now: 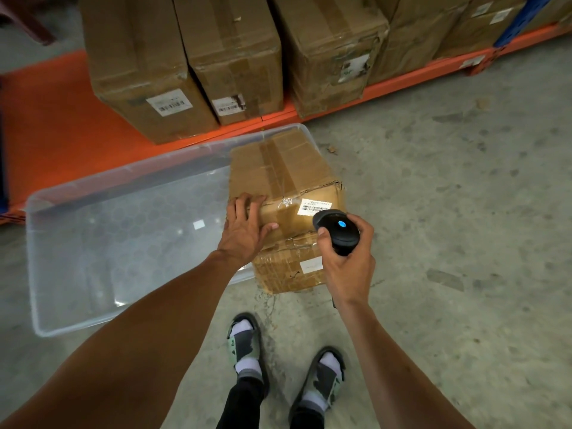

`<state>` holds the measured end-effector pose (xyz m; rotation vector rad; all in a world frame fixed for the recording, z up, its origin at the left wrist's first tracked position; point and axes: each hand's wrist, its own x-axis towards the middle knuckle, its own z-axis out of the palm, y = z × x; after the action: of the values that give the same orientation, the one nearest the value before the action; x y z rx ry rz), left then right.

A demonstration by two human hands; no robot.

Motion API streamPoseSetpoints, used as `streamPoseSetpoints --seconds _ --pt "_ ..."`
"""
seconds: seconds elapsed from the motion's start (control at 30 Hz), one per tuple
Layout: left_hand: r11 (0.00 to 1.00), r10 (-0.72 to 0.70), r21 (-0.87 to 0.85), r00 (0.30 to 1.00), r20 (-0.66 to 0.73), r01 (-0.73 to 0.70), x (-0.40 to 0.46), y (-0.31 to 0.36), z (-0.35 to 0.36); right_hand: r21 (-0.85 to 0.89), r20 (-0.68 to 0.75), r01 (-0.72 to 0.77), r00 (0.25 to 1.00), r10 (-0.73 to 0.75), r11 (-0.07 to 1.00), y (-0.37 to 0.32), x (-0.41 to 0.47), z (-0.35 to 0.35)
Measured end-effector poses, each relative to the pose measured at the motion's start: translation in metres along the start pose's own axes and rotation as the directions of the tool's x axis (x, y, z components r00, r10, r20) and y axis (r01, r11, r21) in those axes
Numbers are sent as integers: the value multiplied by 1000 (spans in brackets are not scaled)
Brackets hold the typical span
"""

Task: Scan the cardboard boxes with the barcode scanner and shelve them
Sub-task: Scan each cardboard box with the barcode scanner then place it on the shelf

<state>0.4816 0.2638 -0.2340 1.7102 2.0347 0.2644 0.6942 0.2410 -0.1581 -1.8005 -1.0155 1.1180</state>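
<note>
A taped cardboard box [284, 174] lies on top of a second, more crumpled box [288, 267] at the right end of a clear plastic bin [123, 236]. A white barcode label [314, 207] faces me on the upper box's near side. My left hand [246, 230] rests on that box's near left corner, fingers over the top edge and thumb against the front. My right hand [348, 261] grips a black barcode scanner [337, 230] with a blue light, its head just below the label.
Several large cardboard boxes [229, 54] with barcode labels stand in a row on a low orange shelf [52, 125] straight ahead. A blue upright [520, 17] stands at the far right. Grey concrete floor [448, 212] lies to the right. My feet in sandals [247, 345] stand below the boxes.
</note>
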Motion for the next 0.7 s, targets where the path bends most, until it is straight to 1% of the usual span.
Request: streamPoseSetpoints --seconds 0.17,0.27,0.37,0.43,0.5,0.6,0.7 --pt "1000 7 -5 1000 -4 -7 0 -2 2 38 -8 0 1000 0 999 0 -5 1" --pt "1000 4 -14 1000 -5 -4 -1 -2 1 31 4 20 1000 -20 999 -1 -9 1" --pt "1000 21 -12 1000 7 -21 -2 -2 0 35 -3 15 1000 -15 999 0 -11 2" --pt "1000 8 -8 1000 14 -8 -2 -2 0 39 -6 5 1000 -5 999 2 -11 3" --pt "1000 6 2 1000 -14 -6 -2 -1 2 44 -2 -2 1000 2 999 4 -12 3" --pt "999 41 14 998 -51 -41 1 -1 -1 26 -7 7 1000 -7 1000 7 -13 3" --pt "999 51 7 998 -38 -51 2 -20 -15 -6 -25 -18 1000 18 1000 12 -15 4"
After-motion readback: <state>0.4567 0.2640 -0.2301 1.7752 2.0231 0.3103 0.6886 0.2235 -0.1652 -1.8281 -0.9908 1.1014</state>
